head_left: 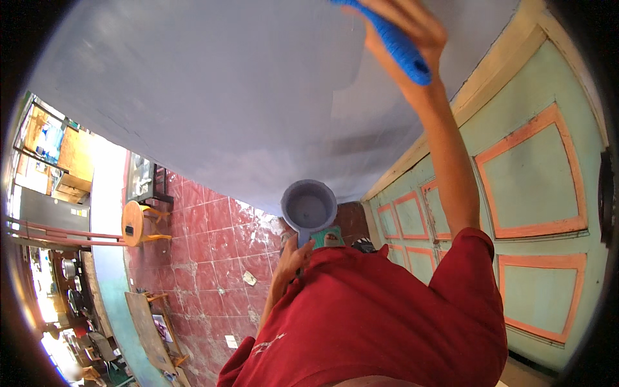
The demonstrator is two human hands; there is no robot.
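Note:
My right hand (412, 29) is raised against the wall at the top, its fingers closed round the blue handle of a paintbrush (396, 42). The brush's head lies beyond the upper edge, out of sight. Low in front of my body, my left hand (293, 261) grips the short handle of a grey dipper (309, 226). The dipper is held mouth up, and grey paint (306, 208) shows inside it. Before me rises the broad grey wall (258, 97), with a slightly different shade of grey in patches.
Pale green door panels with orange trim (535, 174) stand close on my right. Red floor tiles (213, 238) spread to the left, with small pale scraps on them. Farther left are an orange stool (134, 222), a wooden bench (145, 329) and a black-framed case (145, 180).

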